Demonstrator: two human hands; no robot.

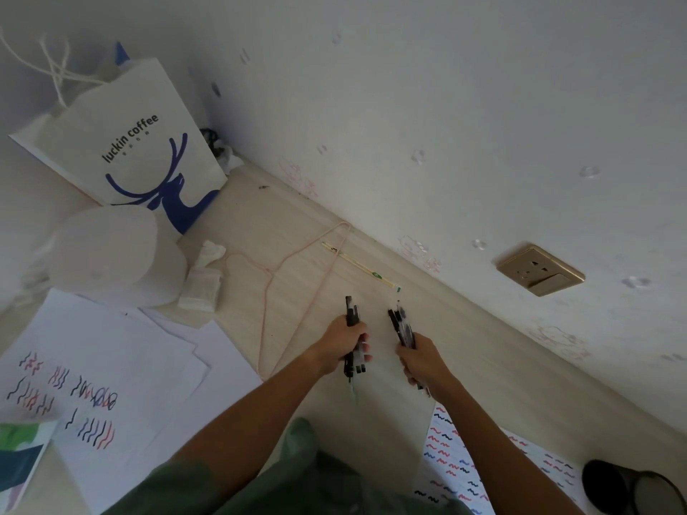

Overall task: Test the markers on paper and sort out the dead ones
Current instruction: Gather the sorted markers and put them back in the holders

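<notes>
My left hand (344, 345) grips a bundle of black markers (351, 312), their ends sticking out above and below my fist. A little to the right, my right hand (422, 360) grips a second bundle of markers (400, 323), tilted slightly left. Both fists hover over the light wooden floor (293, 232) near the wall. White test paper (122, 351) covered in black, red and blue squiggles lies at the left. Another scribbled sheet (446, 451) lies at the lower right, partly under my right forearm.
A white paper coffee bag (130, 135) stands at the back left, with a white roll (107, 250) and folded tissue (200, 288) beside it. A pink wire hanger (275, 273) and a chopstick wrapper (357, 263) lie ahead. A black cup (617, 485) lies bottom right. A wall socket (541, 269) is at right.
</notes>
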